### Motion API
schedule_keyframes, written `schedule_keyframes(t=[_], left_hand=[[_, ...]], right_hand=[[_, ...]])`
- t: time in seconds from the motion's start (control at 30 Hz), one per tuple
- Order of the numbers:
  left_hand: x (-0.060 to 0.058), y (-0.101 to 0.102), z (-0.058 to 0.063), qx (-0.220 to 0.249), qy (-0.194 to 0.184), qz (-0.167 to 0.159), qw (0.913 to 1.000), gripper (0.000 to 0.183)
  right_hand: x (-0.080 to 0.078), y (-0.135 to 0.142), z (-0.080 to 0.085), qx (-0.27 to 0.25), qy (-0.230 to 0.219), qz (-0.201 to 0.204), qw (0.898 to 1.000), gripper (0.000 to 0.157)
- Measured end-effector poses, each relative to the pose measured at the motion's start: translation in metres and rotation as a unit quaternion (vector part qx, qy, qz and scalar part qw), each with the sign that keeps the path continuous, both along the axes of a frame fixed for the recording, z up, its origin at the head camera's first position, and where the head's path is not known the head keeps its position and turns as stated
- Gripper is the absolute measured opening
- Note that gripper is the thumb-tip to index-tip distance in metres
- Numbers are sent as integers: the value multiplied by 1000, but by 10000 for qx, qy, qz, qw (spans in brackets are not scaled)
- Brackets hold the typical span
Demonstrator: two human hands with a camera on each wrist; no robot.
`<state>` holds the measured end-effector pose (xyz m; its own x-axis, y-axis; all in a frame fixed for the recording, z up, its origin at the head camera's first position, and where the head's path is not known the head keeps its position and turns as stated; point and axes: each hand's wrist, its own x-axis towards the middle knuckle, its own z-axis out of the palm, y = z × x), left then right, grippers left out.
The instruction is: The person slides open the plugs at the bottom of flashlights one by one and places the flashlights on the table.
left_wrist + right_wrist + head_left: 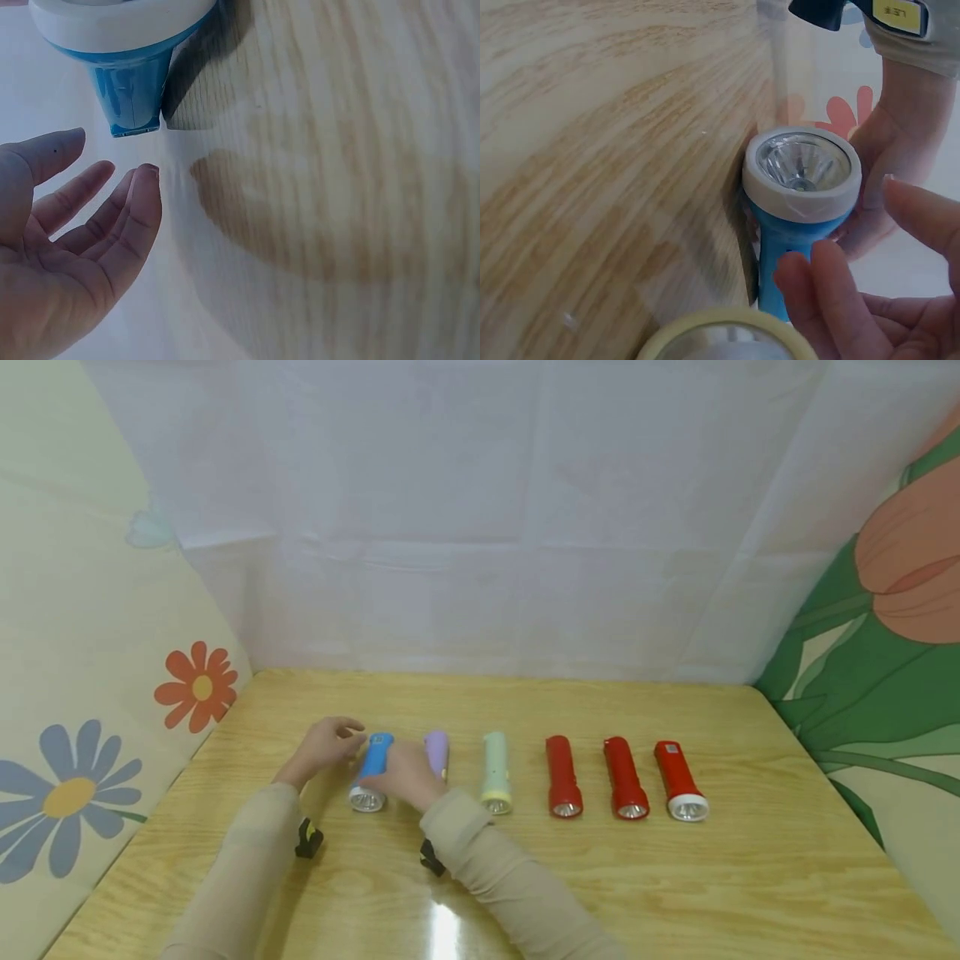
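- Bench point(675, 885): glossy, with glare toward the near side. A torch nudged on it could slide or roll.
- Right grip point(407, 772): thumb and fingers parted, nothing clasped, poised over the blue torch's right side. Contact cannot be confirmed. Closing off-centre could swing the torch round.
- Left grip point(328, 745): half open, holding nothing, just beside the torch's narrow end. An uneven push from here could skew it.
- Blue torch point(374, 762): lying at the left end of a row of six, wide end facing the near side. A pinch at one end alone could let it tip or slip.
- Purple torch point(437, 752): next in the row, partly hidden by the right grip, whose heel could knock it askew.
- Lens ring point(780, 202): white, on the blue torch; liable to scuffing if dropped.
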<state>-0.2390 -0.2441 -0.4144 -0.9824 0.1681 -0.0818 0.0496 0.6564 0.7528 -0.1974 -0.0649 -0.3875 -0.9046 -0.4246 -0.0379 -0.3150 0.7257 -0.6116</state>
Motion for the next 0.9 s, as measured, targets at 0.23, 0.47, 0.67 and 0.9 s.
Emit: schedule_keyframes(t=[0.23,0.47,0.67,0.9], left_hand=[[-3,1,-2,33,-232,-26,9997,35],[-4,0,-5,433,-710,-111,9965,32],[-3,1,-5,656,-985,-294,9925,34],[-3,4,-3,658,-1190,-260,9904,32]], right_hand=[[2,-7,-7,9,-145,-88,9999,44],[3,-9,-9,-63,-192,-76,9998,35],[3,-9,-9,-63,-212,-71,9997,38],[4,-11,-10,41,-217,-73,9997,38]])
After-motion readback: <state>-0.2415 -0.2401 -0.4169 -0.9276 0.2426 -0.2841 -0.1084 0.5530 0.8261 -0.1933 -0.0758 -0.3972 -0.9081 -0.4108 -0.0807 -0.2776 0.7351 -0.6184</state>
